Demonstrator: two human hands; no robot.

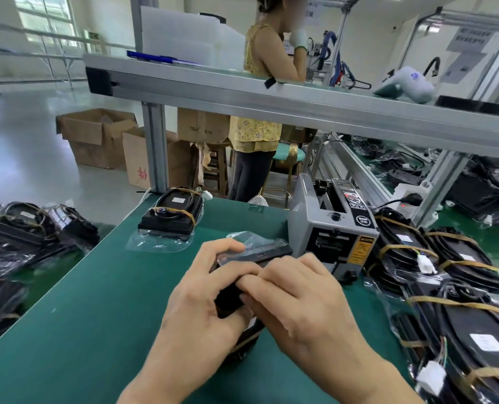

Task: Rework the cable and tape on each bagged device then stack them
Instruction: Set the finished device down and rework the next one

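A black bagged device (259,252) lies on the green mat in front of me, mostly covered by both hands. My left hand (210,290) grips its left side, fingers curled over the top and thumb underneath. My right hand (294,293) pinches something at the device's middle; what it pinches is hidden by the fingers. A strip of tan tape (246,341) shows on the device's near end. A small stack of bagged devices (172,217) with tan tape and coiled cable sits at the mat's far left.
A grey tape dispenser (332,225) stands just right of the held device. Many bagged, taped devices (446,287) lie piled on the right, and more (29,228) on the left. An aluminium shelf rail (271,103) crosses overhead. A person (259,112) stands beyond the table near cardboard boxes (96,135).
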